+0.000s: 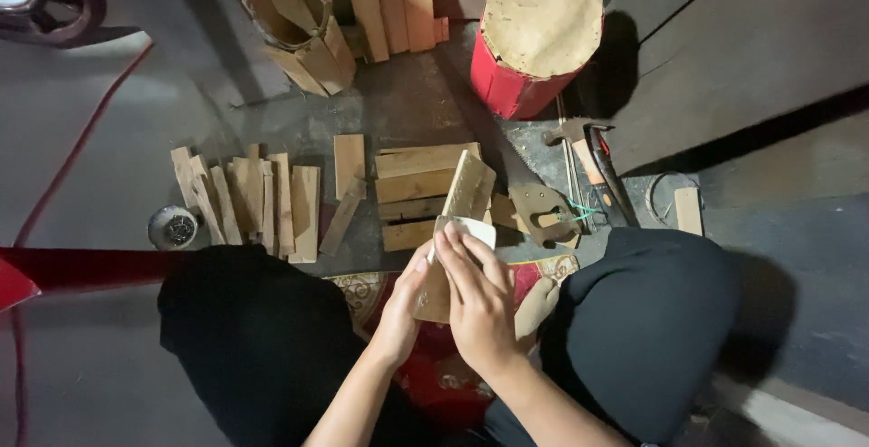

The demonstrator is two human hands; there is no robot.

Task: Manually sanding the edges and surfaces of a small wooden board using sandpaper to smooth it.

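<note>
Item: small wooden slat [437, 289], held upright over the lap, above a red patterned mat [434, 366] on the floor.
Left hand [401, 307]: grip clamped on the slat's left edge.
Right hand [480, 302]: grip pressed over a pale folded sheet, probably sandpaper [466, 230], against the slat's face and upper end.
Handling, as judged: light, rigid, dry, rough-sawn; unlikely to slip, splinters possible. Best taken by the long edges, low down, leaving the face free.
Nearby on the floor: cut slats [244, 198], stacked boards [425, 185], hand saw [543, 216], hammer [579, 144], red drum [534, 40].
</note>
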